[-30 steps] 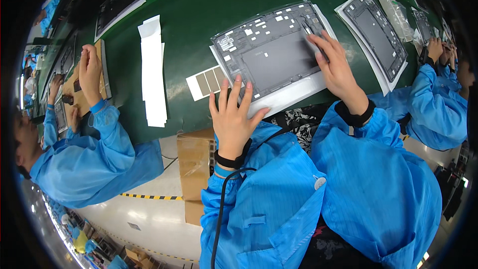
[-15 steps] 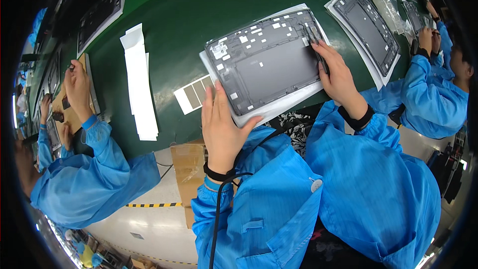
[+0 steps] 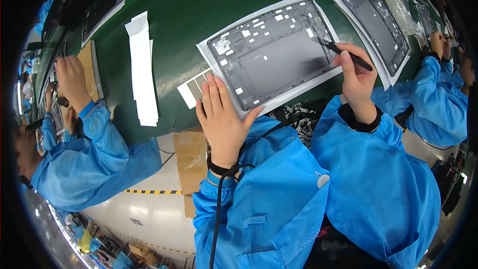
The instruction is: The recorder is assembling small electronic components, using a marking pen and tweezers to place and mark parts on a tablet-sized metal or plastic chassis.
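A dark grey tablet back shell (image 3: 274,62), dotted with small white patches, lies inner side up on a white sheet (image 3: 326,74). My left hand (image 3: 224,127) rests with fingers extended at the shell's near left corner, over the sheet's edge. Black tweezers (image 3: 359,62) are pinched in my right hand (image 3: 357,84) at the right end of the shell. Their tip points left over the shell's right part; whether it touches is unclear. Partly under my left fingertips is a white card with grey rectangles (image 3: 191,90).
Long white paper strips (image 3: 142,69) lie to the left. Another shell (image 3: 381,30) on paper and clear plastic bags (image 3: 398,7) are at the right. Co-workers in blue sit on both sides, one with a hand (image 3: 74,82) by a tan board (image 3: 92,72). A cardboard box (image 3: 191,157) stands below the table.
My right hand has lifted off the shell's right edge and now holds the tweezers out in a pinch, tip toward the shell. My left hand stays at the near left corner.
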Demonstrator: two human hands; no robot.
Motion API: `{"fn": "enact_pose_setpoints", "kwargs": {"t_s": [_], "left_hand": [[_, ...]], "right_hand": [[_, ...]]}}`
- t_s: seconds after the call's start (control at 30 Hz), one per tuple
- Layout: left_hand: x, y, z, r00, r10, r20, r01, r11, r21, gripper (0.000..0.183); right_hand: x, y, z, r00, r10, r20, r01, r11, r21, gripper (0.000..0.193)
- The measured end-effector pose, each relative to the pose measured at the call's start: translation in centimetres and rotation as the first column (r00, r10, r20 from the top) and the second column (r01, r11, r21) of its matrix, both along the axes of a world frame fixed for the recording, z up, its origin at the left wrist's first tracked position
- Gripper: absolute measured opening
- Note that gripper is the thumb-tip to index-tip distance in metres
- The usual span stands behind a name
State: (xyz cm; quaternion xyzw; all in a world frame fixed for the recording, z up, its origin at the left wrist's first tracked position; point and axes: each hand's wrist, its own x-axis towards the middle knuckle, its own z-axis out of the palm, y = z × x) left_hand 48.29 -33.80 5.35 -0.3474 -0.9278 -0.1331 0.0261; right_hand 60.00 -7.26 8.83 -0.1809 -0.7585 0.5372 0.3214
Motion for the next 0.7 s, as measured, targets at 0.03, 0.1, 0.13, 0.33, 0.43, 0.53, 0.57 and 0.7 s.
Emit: {"fn": "enact_pose_setpoints", "kwargs": {"t_s": [0.03, 0.1, 0.13, 0.33, 0.43, 0.53, 0.57, 0.7], "left_hand": [[0.3, 0.0, -0.2, 1.0, 0.014, -0.014, -0.014, 1.0, 0.023, 0.1], [0.5, -0.3, -0.2, 0.999, 0.015, -0.034, -0.014, 0.999, 0.034, 0.095], [0.5, -0.5, -0.4, 0.998, 0.015, -0.053, -0.012, 0.998, 0.062, 0.093], [0.7, -0.9, -2.9, 0.99, 0.002, -0.143, 0.019, 0.989, 0.15, 0.084], [0.8, -1.0, -3.3, 0.985, 0.014, -0.171, 0.011, 0.989, 0.147, 0.08], [0.8, -1.0, -3.2, 0.984, 0.029, -0.176, -0.003, 0.989, 0.145, 0.078], [0.7, -0.9, -3.3, 0.983, 0.032, -0.181, -0.004, 0.988, 0.152, 0.078], [0.7, -0.9, -3.4, 0.983, 0.032, -0.18, -0.001, 0.986, 0.167, 0.078]], "right_hand": [[-0.8, -1.5, 1.0, 0.997, 0.068, -0.029, -0.07, 0.992, -0.106, 0.024], [-3.5, -4.3, 3.1, 0.961, 0.275, 0.039, -0.259, 0.937, -0.234, 0.024], [-5.6, -5.8, 2.9, 0.935, 0.355, 0.004, -0.349, 0.919, -0.185, 0.023], [-13.5, -11.5, -2.0, 0.86, 0.49, 0.143, -0.412, 0.833, -0.37, 0.017], [-14.1, -12.2, -2.2, 0.841, 0.505, 0.195, -0.422, 0.837, -0.347, 0.015], [-14.3, -12.4, -2.3, 0.83, 0.522, 0.197, -0.458, 0.839, -0.293, 0.015], [-14.3, -12.5, -2.6, 0.85, 0.5, 0.165, -0.447, 0.851, -0.275, 0.017], [-14.3, -12.6, -3.2, 0.868, 0.483, 0.113, -0.438, 0.854, -0.279, 0.019]]}}
